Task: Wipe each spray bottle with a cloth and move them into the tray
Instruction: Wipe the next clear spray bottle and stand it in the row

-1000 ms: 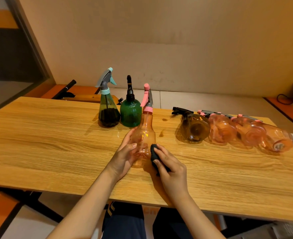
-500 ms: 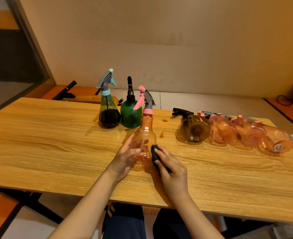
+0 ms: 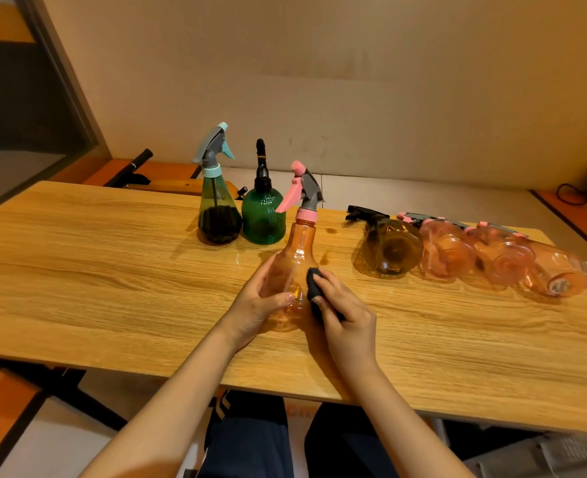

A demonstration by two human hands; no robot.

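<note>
Bottle in hand: orange spray bottle (image 3: 294,270) with pink trigger head, near the table's middle, base toward the person, in front of both hands.
Long axis: tilted slightly off upright, neck toward 12 o'clock, trigger pointing to 10 o'clock.
Left hand (image 3: 254,305): fingers curled round the bottle's left flank, thumb across its front; it carries the hold.
Right hand (image 3: 345,315): fingers pinched on a dark cloth (image 3: 314,286), pressing it to the bottle's right side at 3 o'clock.
Key relation: cloth contacts only the right flank; in my judgement the left hand must turn the bottle to expose unwiped faces.
Upright bottles: 2, a teal-headed bottle (image 3: 218,215) and a green bottle (image 3: 264,215), at 11 o'clock.
Lying bottles: 4 in a row (image 3: 457,253) at 2 o'clock, bases facing the person.
Tray: not identifiable in view.
Surface: wooden table (image 3: 95,270).
</note>
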